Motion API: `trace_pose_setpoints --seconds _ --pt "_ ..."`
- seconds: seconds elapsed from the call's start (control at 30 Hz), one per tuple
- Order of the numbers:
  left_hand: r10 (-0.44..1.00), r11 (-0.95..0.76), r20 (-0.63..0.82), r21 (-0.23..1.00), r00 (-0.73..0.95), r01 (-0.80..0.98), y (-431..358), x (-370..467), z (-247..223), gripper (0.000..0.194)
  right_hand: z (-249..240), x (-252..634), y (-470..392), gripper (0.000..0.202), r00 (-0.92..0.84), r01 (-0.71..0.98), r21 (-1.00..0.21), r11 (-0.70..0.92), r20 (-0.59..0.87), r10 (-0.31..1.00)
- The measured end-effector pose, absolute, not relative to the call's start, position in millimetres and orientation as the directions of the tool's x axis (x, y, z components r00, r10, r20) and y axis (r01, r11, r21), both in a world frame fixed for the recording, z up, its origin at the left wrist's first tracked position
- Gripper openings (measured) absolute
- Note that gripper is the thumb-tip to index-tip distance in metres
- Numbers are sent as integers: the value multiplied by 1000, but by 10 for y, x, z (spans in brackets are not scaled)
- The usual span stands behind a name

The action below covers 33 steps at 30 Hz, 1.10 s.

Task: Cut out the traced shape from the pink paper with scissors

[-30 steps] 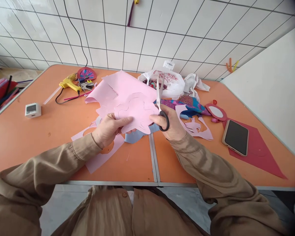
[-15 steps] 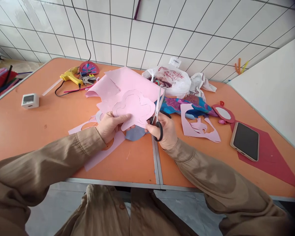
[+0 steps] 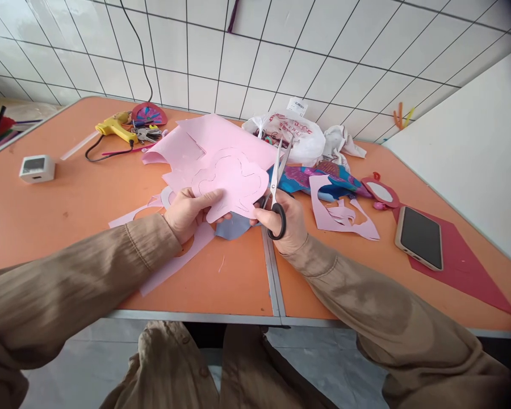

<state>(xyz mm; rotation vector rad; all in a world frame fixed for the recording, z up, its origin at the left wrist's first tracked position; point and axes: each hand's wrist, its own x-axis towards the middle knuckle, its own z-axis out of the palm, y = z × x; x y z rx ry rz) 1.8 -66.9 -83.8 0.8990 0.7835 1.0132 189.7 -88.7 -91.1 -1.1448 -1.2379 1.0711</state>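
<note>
A pink cut-out [image 3: 234, 182] with a wavy outline drawn inside its edge is held up above the table. My left hand [image 3: 191, 210] pinches its lower left, thumb on top. My right hand [image 3: 287, 218] has scissors [image 3: 276, 182] with black handles around its fingers, the blades pointing up and slightly parted. Its thumb and fingertips also touch the cut-out's lower right edge. Behind lies a larger pink sheet [image 3: 213, 133], partly rolled at its left. Under my hands are a grey-blue piece [image 3: 234, 226] and a pink offcut [image 3: 174, 267].
At the back left lies a yellow glue gun [image 3: 117, 129] with keys [image 3: 147, 133] beside it. A white cube device [image 3: 37, 168] sits at left. A white plastic bag [image 3: 298, 133] stands behind. On the right are pink scraps [image 3: 343, 213] and a phone [image 3: 421, 237] on red sheet [image 3: 464, 264].
The camera view has shifted slightly, so the table items sit a little further left and higher. Both hands keep their hold on the cut-out and scissors.
</note>
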Motion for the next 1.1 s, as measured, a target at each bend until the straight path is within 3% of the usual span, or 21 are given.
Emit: trace_pose_setpoints --seconds 0.37,0.5,0.63,0.73,0.87,1.1 --pt "950 242 -132 883 284 -401 -658 21 -842 28 -882 1945 -920 35 -33 -55 -990 129 131 991" --pt "945 253 -141 888 295 -384 -602 -26 -797 27 -824 2055 -898 42 -24 -6 -979 201 201 979" --pt "904 248 -105 918 415 -308 -487 -118 -711 23 -744 2283 -842 58 -333 80 -978 194 157 930" --pt "898 202 -99 958 430 -202 -390 -192 -681 30 -714 2420 -821 57 -547 116 -975 189 96 832" --pt "923 147 -88 981 374 -130 -289 -277 -687 25 -680 2561 -816 57 -650 99 -957 273 146 746" --pt "925 116 -76 990 373 -85 -253 -347 -605 20 -598 2776 -818 59 -764 311 -931 190 -127 633"
